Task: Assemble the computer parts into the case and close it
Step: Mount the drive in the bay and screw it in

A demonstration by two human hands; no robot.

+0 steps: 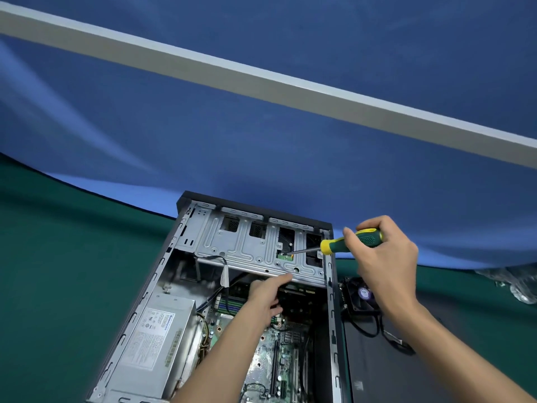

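Open case (331, 315) lying on the green worktop (58, 286) before me; my right hand (383, 257) gripping the screwdriver (348, 242), tip on the drive cage (247, 245); my left hand (266, 298) fingers loose, forefinger touching the cage's front edge

The open computer case (186, 228) lies on the worktop (58, 271). Inside, the power supply (157, 333) sits at the left, the circuit board (279, 359) to its right, and the drive cage (247, 242) across the far end. Right of the case, a loose fan (360, 295) (cable attached) rests on a flat panel (406, 373).
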